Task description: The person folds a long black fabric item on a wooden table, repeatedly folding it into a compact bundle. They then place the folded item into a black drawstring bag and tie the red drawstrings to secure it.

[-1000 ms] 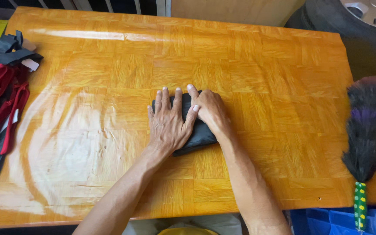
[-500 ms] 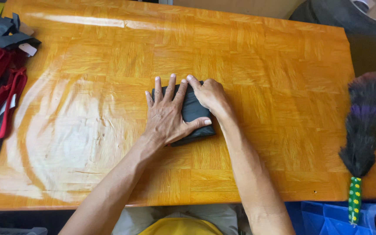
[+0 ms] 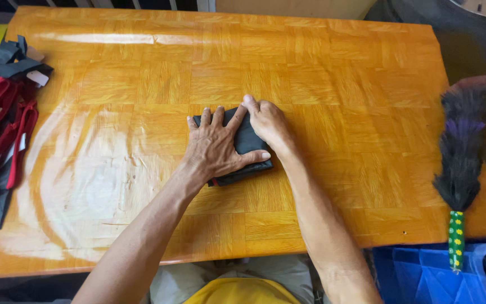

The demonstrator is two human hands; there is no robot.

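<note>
Glossy orange wooden table [image 3: 142, 169] with a parquet pattern and pale glare patches. Near its middle, a folded dark cloth [image 3: 247, 147], pressed flat under the left hand [image 3: 215, 147], fingers spread. Right hand [image 3: 268, 121] at the cloth's upper right edge, fingers together and curled. Red-and-black bags [image 3: 1, 124] heaped at the left edge. Feather duster [image 3: 461, 152] along the right edge, above a blue crate [image 3: 417, 276].

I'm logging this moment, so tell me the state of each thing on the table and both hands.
Dark cloth: folded small, flat, pressed under both hands.
Left hand: fingers spread, palm down on the cloth.
Right hand: on the cloth's far right edge.
Pile of bags: heaped, unfolded, at the table's left edge.
Feather duster: lying at the right edge, handle overhanging.
Table: glossy.
</note>
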